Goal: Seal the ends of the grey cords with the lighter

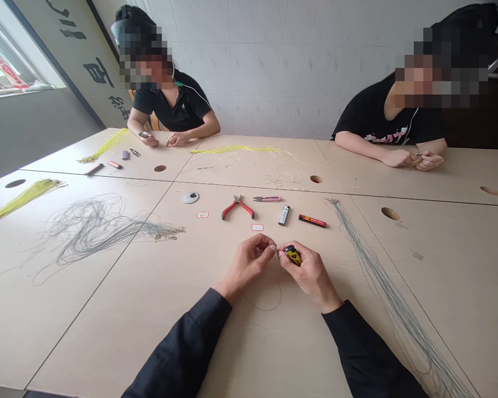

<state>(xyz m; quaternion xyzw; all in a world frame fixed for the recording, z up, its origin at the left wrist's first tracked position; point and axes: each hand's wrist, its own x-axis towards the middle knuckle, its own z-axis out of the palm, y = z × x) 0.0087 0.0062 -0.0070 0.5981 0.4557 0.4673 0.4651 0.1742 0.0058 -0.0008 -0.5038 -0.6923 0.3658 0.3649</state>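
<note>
Above the near middle of the table, my left hand (251, 260) is closed in a pinch on a thin cord (281, 298), which hangs in a loop below my hands. Close against it, my right hand (313, 272) wraps round a yellow and black lighter (293, 255), and its thumb and forefinger also come together at the cord. The tiny spot where the fingertips meet is too small to make out. Just beyond my hands lie a white label with a red edge (257, 227), a white lighter (284, 215) and a red and black lighter (312, 221).
Red-handled pliers (238, 208), pink thread snips (268, 199) and a round metal disc (190, 197) lie farther out. Tangled grey cords (95, 226) spread left; a grey-blue bundle (373, 271) runs along the right. Yellow cords (25, 202) lie far left. Two people sit across the table.
</note>
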